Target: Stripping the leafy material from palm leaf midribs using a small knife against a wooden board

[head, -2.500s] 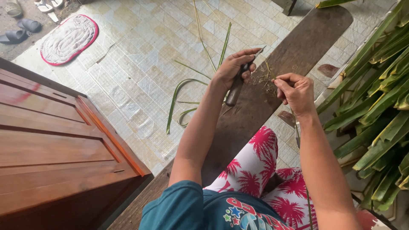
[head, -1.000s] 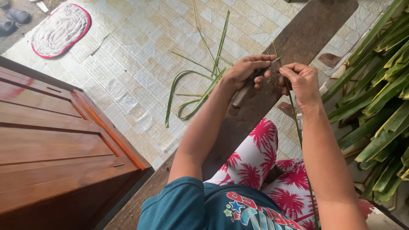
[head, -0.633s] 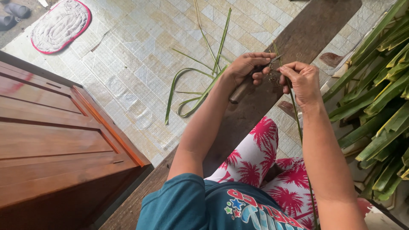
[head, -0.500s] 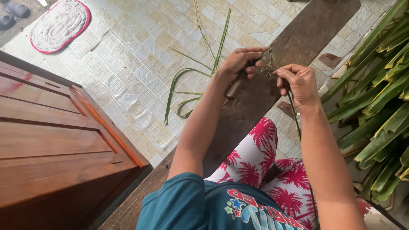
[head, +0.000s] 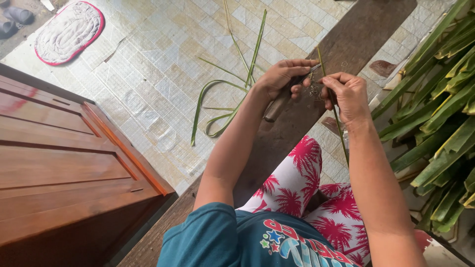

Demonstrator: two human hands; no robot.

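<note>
At the bottom of the frame I see a teal shirt [head: 222,242] and red-and-white palm-print trousers [head: 302,183], legs lying along a dark wooden plank [head: 366,29] that runs up to the upper right.

Both forearms reach up to centre-right. The left hand [head: 282,76] has its grip closed round the wooden handle of a knife [head: 277,106], with the blade tip poking toward the other hand. The right hand [head: 346,94] has its grip pinched shut on a thin green leaf strip [head: 340,133]. The strip stands up past the fingers and trails down beside the right wrist. Blade and strip meet between the two hands, over the plank. Small curly shavings show there, too fine to make out.

My read of the step: paring or scraping the strip with the knife, mid-stroke. I judge another stroke needs the strip held taut and the blade kept shallow and off the right fingers.

Farther out:
- Left of the hands, loose cut green strips [head: 208,99] curl on the tiled floor [head: 148,74].
- At the right edge is a pile of broad green leaves [head: 435,113].
- At lower left is a brown wooden panel [head: 59,158].
- At upper left are an oval mat with a red border [head: 69,32] and a sandal [head: 17,15].
</note>
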